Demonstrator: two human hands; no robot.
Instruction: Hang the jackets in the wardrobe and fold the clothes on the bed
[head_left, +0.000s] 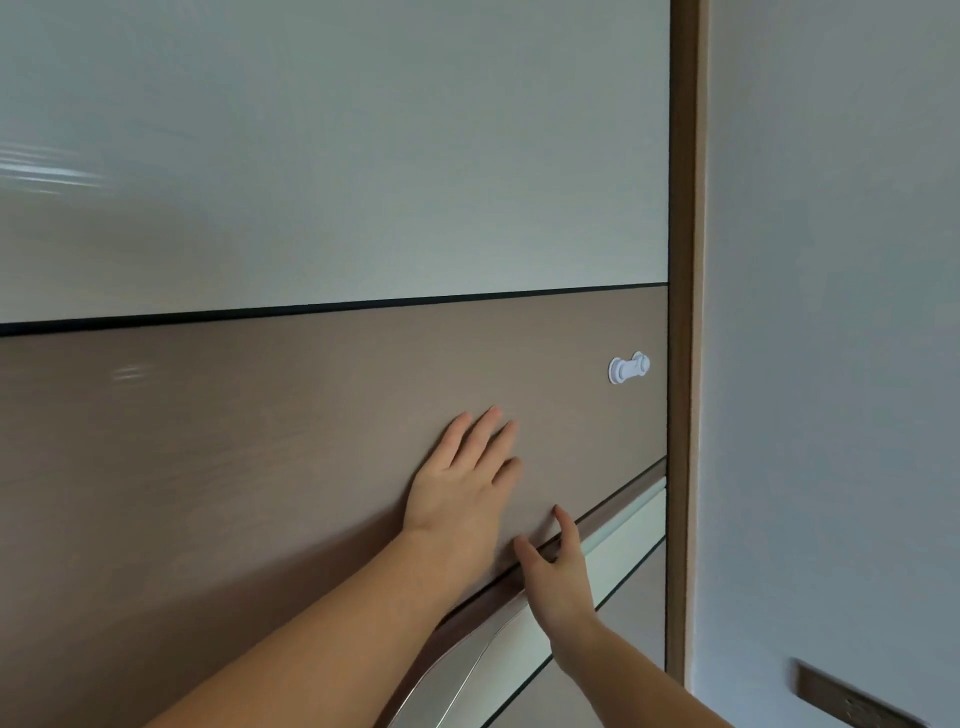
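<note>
Against the wardrobe door (260, 441), your left hand (457, 493) lies flat, fingers spread, gripping nothing. Your right hand (558, 577) hooks its partly hidden fingertips over the handle rail (613, 525). No jackets or interior visible; the frame (683, 364) borders the door's right edge.

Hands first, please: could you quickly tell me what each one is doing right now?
Left hand: open, flat against the brown wardrobe door, holding nothing.
Right hand: open, fingers resting on the door's lower edge, holding nothing.
</note>
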